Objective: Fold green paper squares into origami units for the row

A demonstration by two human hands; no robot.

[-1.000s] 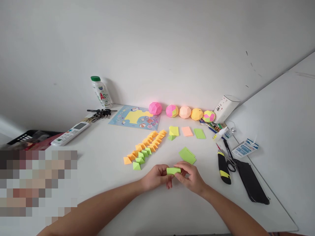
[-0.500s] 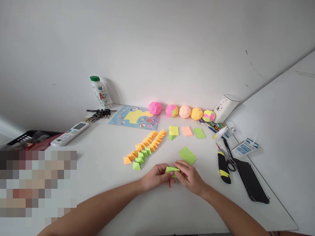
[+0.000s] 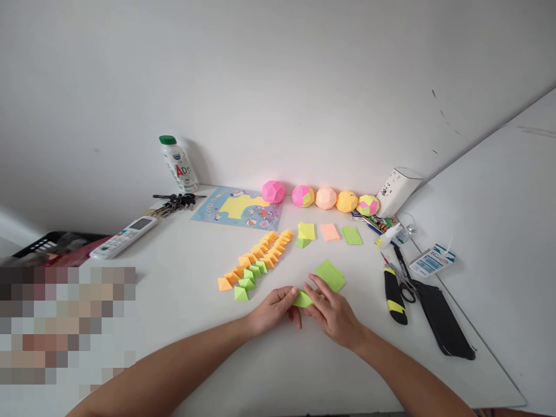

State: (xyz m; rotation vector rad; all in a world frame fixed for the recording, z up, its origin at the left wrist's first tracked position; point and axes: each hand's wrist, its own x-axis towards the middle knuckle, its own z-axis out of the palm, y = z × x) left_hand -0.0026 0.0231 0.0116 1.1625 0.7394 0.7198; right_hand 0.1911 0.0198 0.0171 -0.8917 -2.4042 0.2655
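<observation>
A small green folded paper [image 3: 303,299] is between my two hands, low over the white table. My left hand [image 3: 275,308] pinches its left end, thumb on top. My right hand [image 3: 332,310] has its fingers around the right end, with the index finger raised; part of the paper is hidden there. Just beyond my right hand lie loose green paper squares [image 3: 330,275]. To the left, green folded paper pieces [image 3: 241,293] and orange folded paper pieces [image 3: 245,260] stand in two slanting rows.
Faceted paper balls [image 3: 326,198] line the wall. Nearer are yellow sticky notes [image 3: 306,230]. On the right lie a utility knife [image 3: 395,295], scissors [image 3: 408,291] and a black pouch [image 3: 445,319]. A remote control [image 3: 125,237] and a bottle [image 3: 179,165] are at left.
My left thumb has moved up onto the green paper, which now lies flatter. The right index finger has lifted away from it.
</observation>
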